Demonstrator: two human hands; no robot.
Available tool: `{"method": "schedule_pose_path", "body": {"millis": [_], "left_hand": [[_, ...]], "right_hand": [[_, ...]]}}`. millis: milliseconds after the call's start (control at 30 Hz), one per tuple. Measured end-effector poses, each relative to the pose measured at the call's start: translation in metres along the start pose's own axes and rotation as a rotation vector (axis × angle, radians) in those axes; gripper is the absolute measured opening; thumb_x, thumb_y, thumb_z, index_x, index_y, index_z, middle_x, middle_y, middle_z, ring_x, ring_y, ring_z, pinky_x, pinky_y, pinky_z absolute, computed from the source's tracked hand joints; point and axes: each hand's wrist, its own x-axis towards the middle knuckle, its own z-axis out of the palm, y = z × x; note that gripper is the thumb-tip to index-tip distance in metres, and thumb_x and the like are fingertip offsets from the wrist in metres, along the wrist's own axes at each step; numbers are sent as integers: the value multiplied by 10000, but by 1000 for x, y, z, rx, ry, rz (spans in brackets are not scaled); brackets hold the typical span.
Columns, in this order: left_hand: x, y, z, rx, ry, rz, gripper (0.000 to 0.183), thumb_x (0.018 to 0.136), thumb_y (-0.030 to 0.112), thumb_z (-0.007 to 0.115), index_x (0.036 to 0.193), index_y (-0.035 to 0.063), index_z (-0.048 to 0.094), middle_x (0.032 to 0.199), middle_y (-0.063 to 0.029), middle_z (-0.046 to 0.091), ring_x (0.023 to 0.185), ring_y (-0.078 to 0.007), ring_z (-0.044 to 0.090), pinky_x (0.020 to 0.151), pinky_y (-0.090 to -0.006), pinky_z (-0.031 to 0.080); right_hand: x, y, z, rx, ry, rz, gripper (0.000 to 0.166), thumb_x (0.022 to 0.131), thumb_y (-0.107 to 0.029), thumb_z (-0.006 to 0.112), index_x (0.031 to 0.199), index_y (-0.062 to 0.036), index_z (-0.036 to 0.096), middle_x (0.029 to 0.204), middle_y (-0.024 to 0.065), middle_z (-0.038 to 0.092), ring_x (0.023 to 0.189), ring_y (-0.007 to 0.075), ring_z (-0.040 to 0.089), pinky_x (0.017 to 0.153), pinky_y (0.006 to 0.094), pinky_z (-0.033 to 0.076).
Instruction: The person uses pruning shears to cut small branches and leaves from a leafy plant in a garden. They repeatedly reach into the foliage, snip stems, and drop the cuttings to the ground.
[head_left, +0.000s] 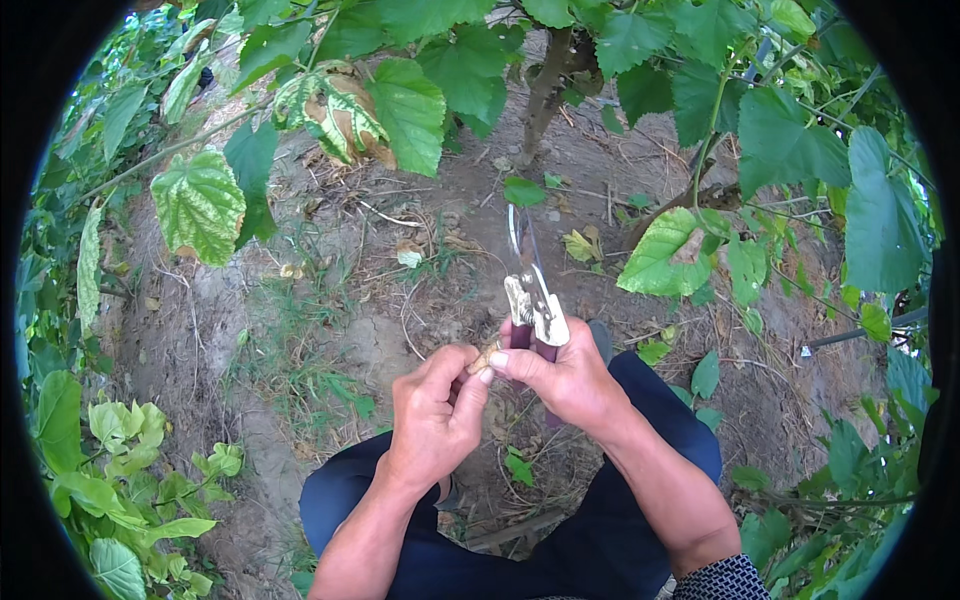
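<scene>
My left hand (439, 412) pinches a small tan-brown piece (483, 358) between thumb and fingers, perhaps a dry, curled bit of plant. The thumb tip of my right hand (570, 371) presses on the piece's other side. Held in that same right hand is a pair of pruning shears (536, 304) with purple handles, its metal blades pointing away from me. The fingers behind the handles are largely hidden. Both hands meet above the ground between my bent knees.
A thin tree trunk (544, 97) rises ahead under broad green leaves. Partly browned leaves (199, 206) hang on a branch at left. Another browned leaf (667, 255) hangs at right. Bare soil (375, 337) with grass tufts and twigs lies below. Leafy shoots (120, 480) crowd the lower left.
</scene>
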Motion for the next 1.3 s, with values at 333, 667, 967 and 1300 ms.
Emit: {"method": "schedule_pose_path", "body": {"millis": [333, 667, 967, 1300], "left_hand": [[-1, -3, 1, -267, -235, -296, 130, 1048, 118, 663, 1053, -6, 702, 771, -28, 687, 625, -71, 605, 547, -231, 458], [6, -8, -2, -628, -243, -618, 225, 1090, 170, 604, 980, -2, 698, 723, -41, 674, 536, -76, 585, 436, -208, 393], [15, -10, -16, -564, 119, -496, 239, 1089, 184, 613, 955, 3, 693, 693, -35, 649, 498, -75, 554, 416, -213, 369], [15, -15, -14, -428, 171, -414, 239, 1084, 174, 598, 923, 16, 675, 691, -22, 643, 510, -66, 549, 433, -216, 386]], "right_hand": [[-2, -3, -1, 82, 60, 21, 226, 892, -28, 779, 1099, -6, 691, 940, 28, 701, 835, 93, 672, 717, 279, 558], [0, -10, -3, 13, 5, 19, 302, 895, -28, 772, 1169, 6, 649, 961, 26, 684, 874, 105, 660, 763, 301, 557], [-11, -16, 4, -994, -6, -287, 574, 834, -144, 797, 1301, 79, 550, 1097, 264, 653, 976, 461, 679, 848, 525, 558], [-13, -7, 10, -1254, 48, -426, 596, 764, -123, 797, 1271, 96, 572, 1059, 236, 624, 962, 410, 661, 808, 496, 553]]}}
